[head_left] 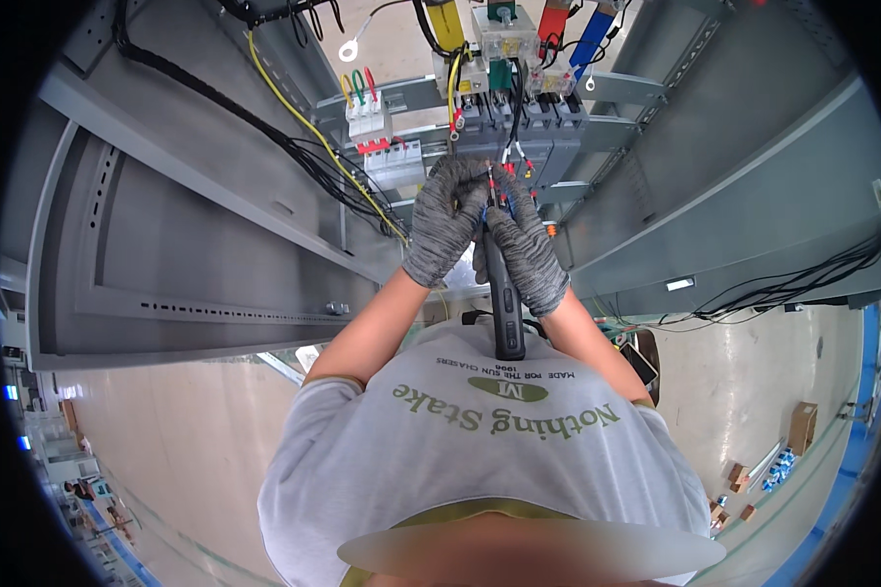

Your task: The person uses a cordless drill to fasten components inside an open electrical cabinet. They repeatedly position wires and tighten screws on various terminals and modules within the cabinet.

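Both hands in grey knit gloves, up at the breaker row inside a grey sheet-metal cabinet. Left hand (447, 220) curled around a cluster of thin wires with red ferrule ends (507, 168), pinching them just below the dark moulded breakers (524, 127). Right hand (527, 256) clenched on the black screwdriver handle (505, 303), shaft pointing up into the wire cluster; tip hidden behind the fingers, so seating on a screw not confirmable. Risks, as judgement: tip slipping off the terminal and nicking insulation, since the view of it is blocked by both gloves; a ferrule pulling out of the pinch if the left grip relaxes, wires being thin and springy; knit fabric snagging on bare ferrule ends. Loose yellow cable (294, 108) with a ring lug hanging close by at left, easily brushed by a forearm. Materials: cabinet panels smooth, painted, folded steel with slotted rails; white terminal block (377, 132) hard glossy plastic with green, yellow, red looped leads; black corrugated conduit (206, 93) ribbed and flexible; handle matte, long, slightly tapered.
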Motion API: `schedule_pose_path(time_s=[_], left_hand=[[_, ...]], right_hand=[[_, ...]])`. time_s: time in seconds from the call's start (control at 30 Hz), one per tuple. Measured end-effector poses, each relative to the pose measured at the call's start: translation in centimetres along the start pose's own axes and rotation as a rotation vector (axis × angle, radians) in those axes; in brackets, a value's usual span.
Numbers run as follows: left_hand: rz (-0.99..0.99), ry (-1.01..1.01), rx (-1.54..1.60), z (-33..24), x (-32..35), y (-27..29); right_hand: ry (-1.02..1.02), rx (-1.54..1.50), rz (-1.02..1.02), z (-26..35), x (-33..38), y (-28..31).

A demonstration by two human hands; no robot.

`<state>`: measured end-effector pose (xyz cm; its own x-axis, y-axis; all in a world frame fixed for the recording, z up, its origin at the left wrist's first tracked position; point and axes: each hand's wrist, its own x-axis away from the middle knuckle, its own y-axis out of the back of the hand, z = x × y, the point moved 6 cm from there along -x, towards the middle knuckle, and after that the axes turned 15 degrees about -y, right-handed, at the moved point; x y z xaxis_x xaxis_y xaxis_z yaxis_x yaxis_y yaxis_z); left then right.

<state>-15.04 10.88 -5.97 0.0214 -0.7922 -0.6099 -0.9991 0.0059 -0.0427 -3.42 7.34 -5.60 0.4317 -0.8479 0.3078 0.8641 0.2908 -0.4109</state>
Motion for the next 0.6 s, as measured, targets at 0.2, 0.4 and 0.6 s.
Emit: schedule_pose_path(time_s=[0.2, 0.4, 0.6], left_hand=[[0.0, -0.075, -0.119, -2.2, -0.1, 0.2], [0.005, -0.195, -0.243, -3.9, -0.2, -0.4], [-0.048, -0.046, -0.04, -3.7, -0.1, -0.9]], right_hand=[[0.007, 0.091, 0.069, 0.8, 0.8, -0.7], [-0.002, 0.104, 0.088, 1.3, 1.8, -0.4], [0.003, 0.075, 0.074, 2.1, 2.5, -0.2]])
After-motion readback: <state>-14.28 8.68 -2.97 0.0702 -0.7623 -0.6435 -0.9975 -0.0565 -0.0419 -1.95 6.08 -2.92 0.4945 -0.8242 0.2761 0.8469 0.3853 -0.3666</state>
